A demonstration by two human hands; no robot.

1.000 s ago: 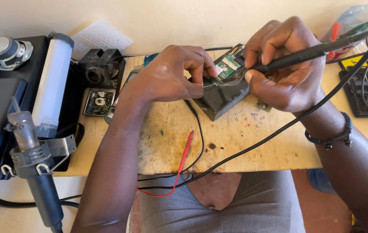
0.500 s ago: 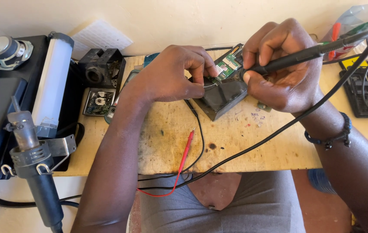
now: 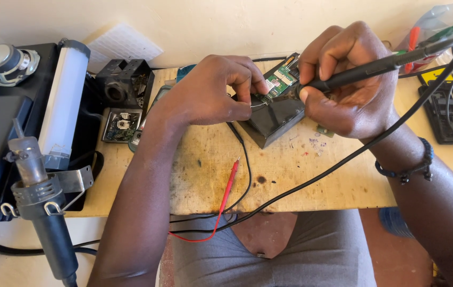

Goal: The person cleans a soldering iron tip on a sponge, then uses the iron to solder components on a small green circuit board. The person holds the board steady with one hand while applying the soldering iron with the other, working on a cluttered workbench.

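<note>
My right hand [image 3: 351, 85] grips a black soldering iron [image 3: 375, 66] like a pen, its tip down at a green circuit board [image 3: 280, 81]. The board sits on top of a black box-shaped device [image 3: 275, 118] on the wooden board [image 3: 290, 175]. My left hand [image 3: 213, 93] pinches a thin silver solder wire [image 3: 257, 104] and holds its end at the same spot on the device. The iron's tip is hidden between my fingers.
A red probe lead [image 3: 226, 194] and black cables [image 3: 311, 180] trail over the wooden board toward my lap. A hot-air gun [image 3: 40, 212] stands in a holder at the left, beside a white tube light [image 3: 64, 101]. A black electronics module [image 3: 125, 82] and a black device [image 3: 447, 111] flank the work.
Both hands and the iron have stayed on the device; only tiny shifts of the fingers and the iron's handle show.
</note>
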